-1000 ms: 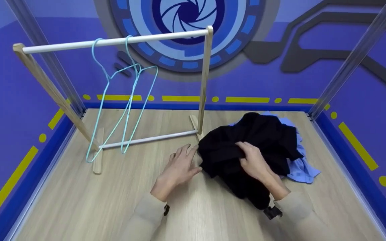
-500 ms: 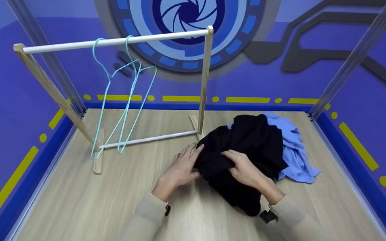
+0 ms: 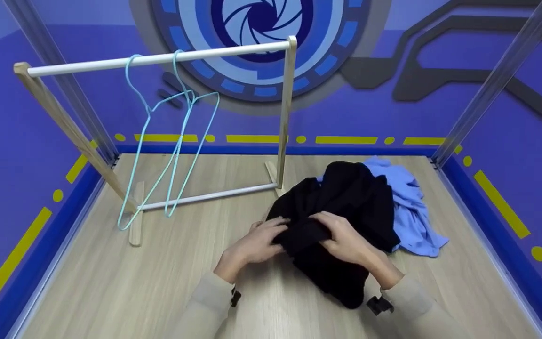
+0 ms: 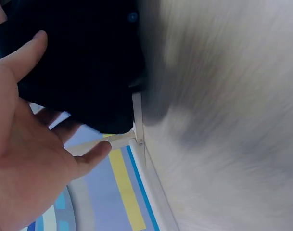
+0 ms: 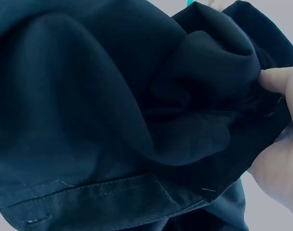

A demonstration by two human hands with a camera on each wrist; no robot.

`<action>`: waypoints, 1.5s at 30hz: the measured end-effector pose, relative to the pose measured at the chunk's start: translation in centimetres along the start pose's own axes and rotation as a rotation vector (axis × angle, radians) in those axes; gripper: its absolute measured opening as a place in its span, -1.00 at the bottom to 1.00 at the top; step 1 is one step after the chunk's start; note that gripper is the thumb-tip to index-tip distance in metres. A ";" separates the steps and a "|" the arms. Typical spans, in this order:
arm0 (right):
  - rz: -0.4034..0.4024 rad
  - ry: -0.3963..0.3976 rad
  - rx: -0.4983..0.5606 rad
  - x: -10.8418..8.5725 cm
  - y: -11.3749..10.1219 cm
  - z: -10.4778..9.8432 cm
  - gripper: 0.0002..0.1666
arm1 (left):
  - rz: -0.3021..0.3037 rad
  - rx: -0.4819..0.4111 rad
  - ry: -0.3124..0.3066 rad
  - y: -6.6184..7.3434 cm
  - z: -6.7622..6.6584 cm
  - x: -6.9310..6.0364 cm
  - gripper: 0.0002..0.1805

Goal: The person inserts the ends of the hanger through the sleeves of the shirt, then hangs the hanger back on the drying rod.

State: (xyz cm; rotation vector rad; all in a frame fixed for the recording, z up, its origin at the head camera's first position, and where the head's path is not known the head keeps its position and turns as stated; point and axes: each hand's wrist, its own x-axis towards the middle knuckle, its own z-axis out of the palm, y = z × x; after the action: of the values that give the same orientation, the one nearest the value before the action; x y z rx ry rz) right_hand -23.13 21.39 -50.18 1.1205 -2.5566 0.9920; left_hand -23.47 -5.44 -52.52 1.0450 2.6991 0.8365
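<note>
A crumpled black shirt (image 3: 355, 197) lies on the wooden tabletop, with a stitched band (image 5: 112, 197) showing in the right wrist view and a button in the left wrist view. My right hand (image 3: 346, 240) holds a fold of it, the thumb pressing the cloth in the right wrist view. At the shirt's left edge is my left hand (image 3: 257, 242), its fingers spread and fairly straight. In the left wrist view, that hand's thumb (image 4: 33, 50) lies in front of the dark cloth and some fingers pass behind it. A blue shirt-like garment (image 3: 410, 212) is partly covered by the black one.
To the left stands a wooden rack with a white top rail (image 3: 158, 59). Two light-blue hangers (image 3: 134, 155) hang from it. The rack's right post (image 3: 286, 113) rises just behind the black cloth. Purple panels (image 3: 525, 155) wall in the tabletop.
My right hand has drawn the black shirt left and toward me, uncovering more of the blue garment. The left hand has come in to the black shirt's edge.
</note>
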 end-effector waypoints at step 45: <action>0.409 0.064 -0.209 -2.0 4.7 0.8 -0.70 | -0.066 -0.096 0.168 -0.4 0.1 -0.3 -0.43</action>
State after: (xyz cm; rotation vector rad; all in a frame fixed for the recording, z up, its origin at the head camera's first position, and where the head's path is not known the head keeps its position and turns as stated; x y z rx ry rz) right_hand -24.93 24.34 -53.99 0.5147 -2.8153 0.7924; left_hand -23.42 -5.86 -52.84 0.8989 2.7790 1.0741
